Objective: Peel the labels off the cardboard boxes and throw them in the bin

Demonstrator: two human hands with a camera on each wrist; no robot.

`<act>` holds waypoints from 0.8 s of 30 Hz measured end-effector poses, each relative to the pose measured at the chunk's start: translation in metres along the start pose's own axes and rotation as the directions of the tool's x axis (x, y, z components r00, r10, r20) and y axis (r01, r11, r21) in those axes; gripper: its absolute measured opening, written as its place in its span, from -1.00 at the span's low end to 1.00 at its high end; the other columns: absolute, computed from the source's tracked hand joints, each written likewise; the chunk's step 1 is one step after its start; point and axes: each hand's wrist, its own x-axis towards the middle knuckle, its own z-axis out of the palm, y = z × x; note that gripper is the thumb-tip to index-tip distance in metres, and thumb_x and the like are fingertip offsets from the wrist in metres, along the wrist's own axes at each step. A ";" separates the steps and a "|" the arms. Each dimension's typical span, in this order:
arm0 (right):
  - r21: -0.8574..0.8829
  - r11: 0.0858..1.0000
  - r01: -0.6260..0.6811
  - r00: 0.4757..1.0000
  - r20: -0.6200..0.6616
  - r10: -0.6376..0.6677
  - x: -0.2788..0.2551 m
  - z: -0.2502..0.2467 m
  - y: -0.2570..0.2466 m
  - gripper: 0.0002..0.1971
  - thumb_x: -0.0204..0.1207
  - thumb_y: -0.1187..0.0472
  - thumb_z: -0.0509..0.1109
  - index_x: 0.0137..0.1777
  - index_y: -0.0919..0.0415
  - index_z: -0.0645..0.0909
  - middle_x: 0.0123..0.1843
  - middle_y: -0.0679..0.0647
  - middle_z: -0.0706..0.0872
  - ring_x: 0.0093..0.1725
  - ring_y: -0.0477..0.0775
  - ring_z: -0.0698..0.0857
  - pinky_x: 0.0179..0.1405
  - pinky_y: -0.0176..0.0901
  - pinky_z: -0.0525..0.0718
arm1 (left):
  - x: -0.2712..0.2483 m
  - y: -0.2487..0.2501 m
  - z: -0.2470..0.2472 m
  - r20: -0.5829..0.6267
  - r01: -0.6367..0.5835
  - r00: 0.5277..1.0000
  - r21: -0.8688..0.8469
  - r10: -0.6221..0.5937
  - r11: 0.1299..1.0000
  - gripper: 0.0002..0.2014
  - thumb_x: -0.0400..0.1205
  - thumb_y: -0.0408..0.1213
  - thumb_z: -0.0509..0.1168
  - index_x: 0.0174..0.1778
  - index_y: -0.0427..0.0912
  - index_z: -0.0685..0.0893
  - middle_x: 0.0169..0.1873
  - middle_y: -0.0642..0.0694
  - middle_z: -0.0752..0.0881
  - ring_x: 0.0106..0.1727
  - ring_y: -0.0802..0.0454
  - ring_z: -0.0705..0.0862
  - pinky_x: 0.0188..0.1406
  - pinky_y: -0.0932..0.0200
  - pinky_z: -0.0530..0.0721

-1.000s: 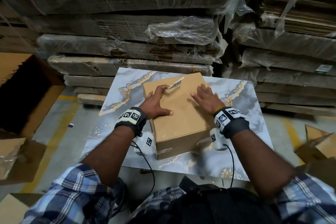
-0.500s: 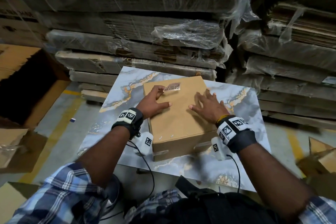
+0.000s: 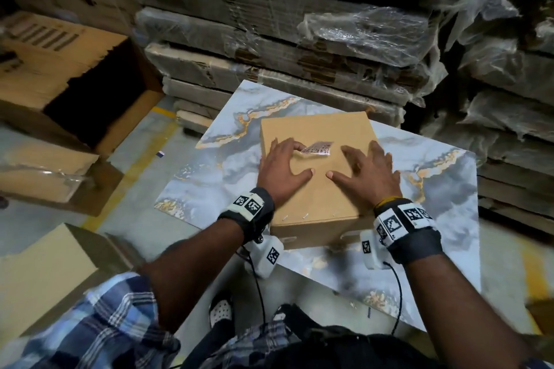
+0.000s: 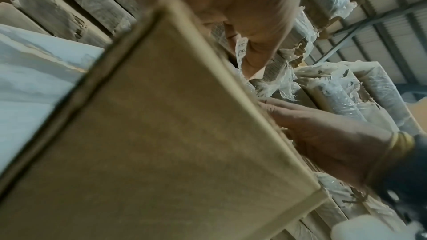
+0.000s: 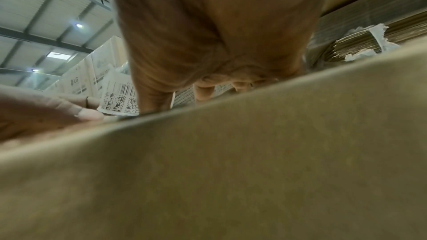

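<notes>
A: What's the biggest thing there?
B: Stacks of wrapped flat cardboard (image 3: 284, 48) behind a marbled slab (image 3: 434, 189). On the slab sits the cardboard box (image 3: 314, 198).

A: And the hands?
B: The right hand (image 3: 367, 177) lies flat on the box top, fingers spread, grasping nothing. The left hand (image 3: 280, 169) rests on the top too, its fingertips pinching the label (image 3: 317, 148).

A: Where's the label exactly?
B: At the top's far half, partly lifted off the cardboard.
</notes>
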 end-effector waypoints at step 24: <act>-0.091 0.962 0.257 0.966 0.050 -0.253 -0.081 0.067 -0.112 -0.18 0.37 -0.51 0.37 0.62 -0.35 0.26 0.72 0.13 0.04 0.58 0.48 0.24 0.45 0.49 0.32 | -0.120 -0.067 -0.096 -0.281 0.152 0.940 -0.156 -0.191 0.976 -0.94 0.61 -0.20 0.37 -0.04 -0.02 0.68 0.25 0.02 0.75 0.67 -0.04 0.28 0.46 0.16 0.36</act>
